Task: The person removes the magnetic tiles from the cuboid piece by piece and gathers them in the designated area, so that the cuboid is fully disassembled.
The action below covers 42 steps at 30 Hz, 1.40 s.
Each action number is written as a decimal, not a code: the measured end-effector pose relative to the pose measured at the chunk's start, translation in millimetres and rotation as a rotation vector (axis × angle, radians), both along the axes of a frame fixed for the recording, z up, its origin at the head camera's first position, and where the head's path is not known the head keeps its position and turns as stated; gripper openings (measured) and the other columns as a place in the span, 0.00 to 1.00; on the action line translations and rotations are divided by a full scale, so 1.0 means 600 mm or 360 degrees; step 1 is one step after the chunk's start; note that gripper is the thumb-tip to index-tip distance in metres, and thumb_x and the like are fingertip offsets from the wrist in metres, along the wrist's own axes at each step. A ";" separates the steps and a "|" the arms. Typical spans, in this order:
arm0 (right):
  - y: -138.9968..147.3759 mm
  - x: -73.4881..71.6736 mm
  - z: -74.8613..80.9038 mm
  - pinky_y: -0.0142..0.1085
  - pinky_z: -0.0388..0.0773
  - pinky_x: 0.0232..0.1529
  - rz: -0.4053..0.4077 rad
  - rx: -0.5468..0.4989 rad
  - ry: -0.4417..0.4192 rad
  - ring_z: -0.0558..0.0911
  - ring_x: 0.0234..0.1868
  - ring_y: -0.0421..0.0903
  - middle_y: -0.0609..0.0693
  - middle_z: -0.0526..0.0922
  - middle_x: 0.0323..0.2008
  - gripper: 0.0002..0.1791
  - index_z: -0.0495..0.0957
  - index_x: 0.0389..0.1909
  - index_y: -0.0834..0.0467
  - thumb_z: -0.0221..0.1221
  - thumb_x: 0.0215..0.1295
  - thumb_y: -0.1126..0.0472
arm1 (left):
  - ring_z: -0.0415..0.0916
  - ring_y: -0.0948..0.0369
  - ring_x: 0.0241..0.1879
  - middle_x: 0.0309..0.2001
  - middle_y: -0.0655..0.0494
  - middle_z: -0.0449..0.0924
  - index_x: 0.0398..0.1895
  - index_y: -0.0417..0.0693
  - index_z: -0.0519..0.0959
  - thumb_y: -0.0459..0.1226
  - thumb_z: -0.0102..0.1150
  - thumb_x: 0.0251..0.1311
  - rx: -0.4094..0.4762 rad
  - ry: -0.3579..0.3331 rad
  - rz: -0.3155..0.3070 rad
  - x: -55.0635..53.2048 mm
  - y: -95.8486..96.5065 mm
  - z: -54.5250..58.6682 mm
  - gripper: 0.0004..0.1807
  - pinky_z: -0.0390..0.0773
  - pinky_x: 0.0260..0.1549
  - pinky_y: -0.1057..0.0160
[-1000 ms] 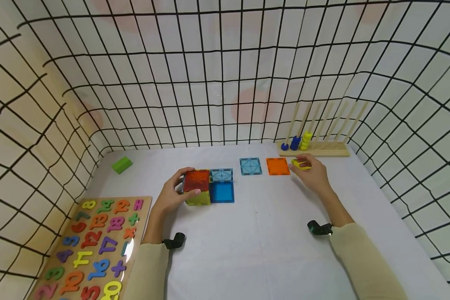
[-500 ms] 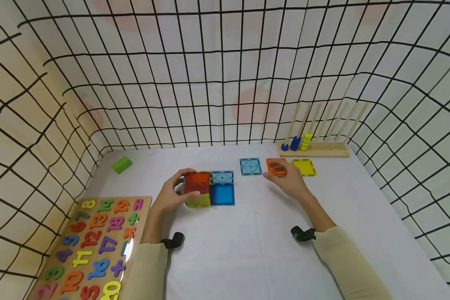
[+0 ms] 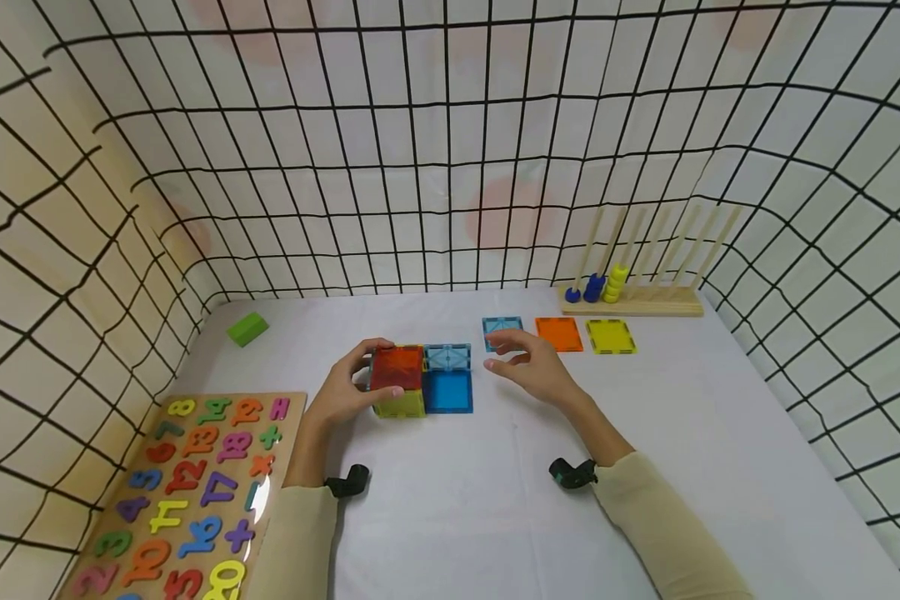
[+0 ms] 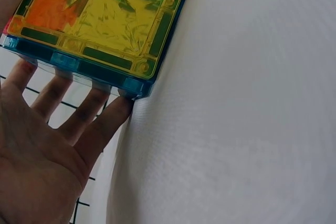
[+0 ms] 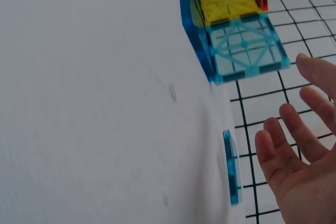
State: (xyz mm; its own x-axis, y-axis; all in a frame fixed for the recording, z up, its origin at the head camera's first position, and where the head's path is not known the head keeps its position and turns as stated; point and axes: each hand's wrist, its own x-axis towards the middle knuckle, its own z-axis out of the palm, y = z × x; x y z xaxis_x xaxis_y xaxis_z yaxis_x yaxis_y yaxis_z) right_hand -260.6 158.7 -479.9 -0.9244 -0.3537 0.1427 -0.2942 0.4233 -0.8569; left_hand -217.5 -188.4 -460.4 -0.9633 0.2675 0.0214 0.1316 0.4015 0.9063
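My left hand (image 3: pixel 341 392) grips a cube of see-through magnetic tiles (image 3: pixel 399 369), thumb at the front and fingers round the far left side. The cube has a red top and a yellow-green front. Joined to its right are a flat blue tile (image 3: pixel 448 392) and an upright light blue tile (image 3: pixel 447 357) behind that. In the left wrist view, fingertips press the cube's blue side under a yellow face (image 4: pixel 118 30). My right hand (image 3: pixel 537 367) holds nothing; its fingers are spread and lightly bent, overlapping a loose light blue tile (image 3: pixel 500 322) in the head view.
An orange tile (image 3: pixel 558 335) and a yellow tile (image 3: pixel 611 337) lie flat in a row beside the loose light blue one. Behind them stands a wooden peg abacus (image 3: pixel 660 302). A green block (image 3: pixel 247 329) and a number board (image 3: pixel 221 467) are on the left. Black wire mesh (image 3: pixel 450 167) surrounds the table.
My right hand has left the yellow tile, which now lies flat, and moved left past the orange tile to the light blue one. The left hand keeps its hold on the cube.
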 end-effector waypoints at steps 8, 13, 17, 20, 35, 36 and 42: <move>-0.030 -0.002 -0.011 0.49 0.82 0.60 -0.0004 -0.0043 0.0060 0.82 0.57 0.50 0.54 0.82 0.60 0.24 0.78 0.64 0.51 0.66 0.70 0.52 | 0.62 0.38 0.72 0.74 0.45 0.64 0.72 0.59 0.69 0.41 0.75 0.57 0.0002 -0.0018 0.0014 -0.006 0.000 -0.013 0.39 0.75 0.63 0.36; -0.041 -0.002 -0.012 0.47 0.82 0.61 -0.0009 -0.0053 0.0074 0.82 0.58 0.50 0.50 0.82 0.60 0.23 0.78 0.64 0.50 0.66 0.70 0.52 | 0.62 0.39 0.72 0.75 0.46 0.63 0.73 0.62 0.67 0.41 0.75 0.57 -0.0001 0.0007 0.0018 -0.023 -0.007 -0.044 0.41 0.75 0.63 0.35; -0.047 -0.002 -0.011 0.48 0.81 0.64 -0.0004 -0.0060 0.0046 0.81 0.59 0.51 0.49 0.82 0.60 0.23 0.78 0.64 0.49 0.65 0.71 0.51 | 0.62 0.40 0.72 0.75 0.50 0.64 0.72 0.67 0.68 0.43 0.76 0.56 0.0010 0.0028 0.0025 -0.024 -0.008 -0.049 0.40 0.75 0.64 0.35; -0.050 -0.002 -0.010 0.49 0.79 0.66 0.0006 -0.0071 0.0026 0.80 0.60 0.51 0.49 0.82 0.61 0.22 0.78 0.64 0.49 0.65 0.71 0.52 | 0.63 0.42 0.72 0.74 0.53 0.65 0.70 0.71 0.69 0.45 0.76 0.56 0.0009 0.0038 0.0030 -0.024 -0.009 -0.050 0.39 0.75 0.63 0.35; -0.078 -0.009 -0.012 0.56 0.78 0.66 0.0181 -0.0217 0.0064 0.78 0.64 0.58 0.56 0.81 0.62 0.20 0.80 0.63 0.58 0.62 0.74 0.59 | 0.64 0.42 0.71 0.73 0.55 0.66 0.70 0.68 0.69 0.49 0.76 0.55 -0.0006 0.0046 0.0019 -0.024 -0.010 -0.049 0.39 0.76 0.63 0.35; -0.081 -0.009 -0.012 0.56 0.77 0.66 0.0180 -0.0213 0.0056 0.77 0.65 0.58 0.56 0.81 0.63 0.20 0.80 0.63 0.58 0.61 0.74 0.60 | 0.63 0.42 0.71 0.73 0.55 0.66 0.70 0.68 0.69 0.48 0.76 0.56 -0.0005 0.0045 0.0021 -0.024 -0.010 -0.049 0.39 0.75 0.63 0.35; -0.092 -0.010 -0.011 0.51 0.80 0.64 0.0116 -0.0106 0.0040 0.79 0.65 0.52 0.50 0.83 0.62 0.17 0.83 0.61 0.51 0.60 0.75 0.61 | 0.63 0.42 0.72 0.74 0.55 0.66 0.71 0.67 0.69 0.46 0.76 0.56 0.0006 0.0031 0.0016 -0.024 -0.008 -0.048 0.39 0.74 0.63 0.35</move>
State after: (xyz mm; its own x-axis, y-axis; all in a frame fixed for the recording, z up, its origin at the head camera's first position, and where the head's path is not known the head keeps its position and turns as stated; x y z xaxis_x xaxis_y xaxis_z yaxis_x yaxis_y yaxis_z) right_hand -266.5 103.5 -486.7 -0.8924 -0.4089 0.1907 -0.3437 0.3424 -0.8744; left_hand -231.8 -193.3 -489.2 -0.9653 0.2578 0.0412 0.1453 0.3994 0.9052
